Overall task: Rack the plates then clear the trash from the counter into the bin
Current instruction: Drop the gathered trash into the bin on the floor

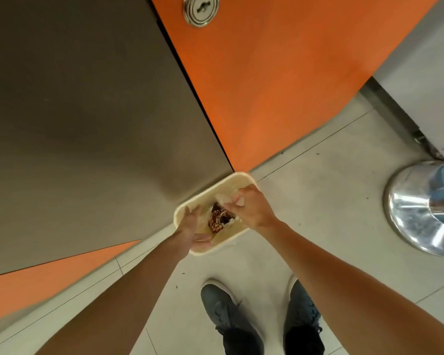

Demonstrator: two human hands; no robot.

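Lower centre, bin (241, 178): cream, wrapper (217, 218) inside.
Left hand (193, 228): spread above it, empty.
Right hand (253, 210): pinching white paper (224, 198), apparently to drop it.

- bin (237, 174): cream, rectangular with rounded corners, open top, upright on the floor (318, 216), seen from above.
- wrapper (217, 219): brown-red, printed, crumpled, lying low in the bin's middle.
- white paper (226, 198): crumpled, over the bin's far right part, pinched by the right hand (253, 210).
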